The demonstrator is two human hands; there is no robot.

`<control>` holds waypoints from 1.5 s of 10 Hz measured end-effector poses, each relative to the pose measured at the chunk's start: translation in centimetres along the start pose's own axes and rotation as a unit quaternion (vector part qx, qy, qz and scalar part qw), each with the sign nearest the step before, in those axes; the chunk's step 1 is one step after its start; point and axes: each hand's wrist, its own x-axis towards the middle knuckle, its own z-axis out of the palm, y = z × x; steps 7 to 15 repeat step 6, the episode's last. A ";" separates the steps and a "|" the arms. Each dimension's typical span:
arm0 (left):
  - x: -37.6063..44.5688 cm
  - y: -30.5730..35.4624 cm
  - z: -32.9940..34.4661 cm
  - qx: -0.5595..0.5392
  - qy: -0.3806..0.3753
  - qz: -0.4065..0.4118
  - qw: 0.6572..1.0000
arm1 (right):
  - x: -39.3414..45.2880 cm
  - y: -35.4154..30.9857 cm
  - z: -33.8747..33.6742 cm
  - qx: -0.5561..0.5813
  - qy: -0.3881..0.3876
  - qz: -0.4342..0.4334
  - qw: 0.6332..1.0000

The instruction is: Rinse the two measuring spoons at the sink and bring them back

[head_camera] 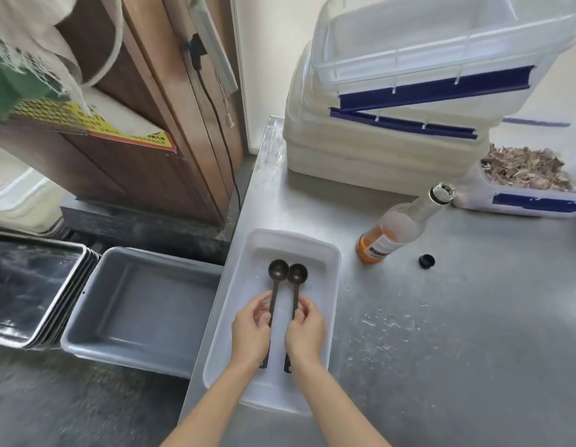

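Two bare forearms reach forward over a translucent white plastic tray [328,304] on the steel desk [441,317]. The left hand [251,333] pinches the handle of one dark round-bowled measuring spoon [278,271], fingers curled closed on it. The right hand [306,333] grips the second dark measuring spoon [297,274] likewise. Both spoon bowls sit side by side just beyond the hands, over the tray. Beyond the right hand stands an open glass bottle of amber liquid [399,227].

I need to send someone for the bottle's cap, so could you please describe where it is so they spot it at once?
On the steel counter, find the uncapped bottle of orange liquid to the right of the white tray. Just to the right of its base lies the cap: small, round and black, alone on bare metal.
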 end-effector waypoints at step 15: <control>-0.6 -0.5 -1.0 0.142 0.021 0.107 0.984 | -1.2 -1.3 -0.5 -0.072 -0.021 -0.005 0.997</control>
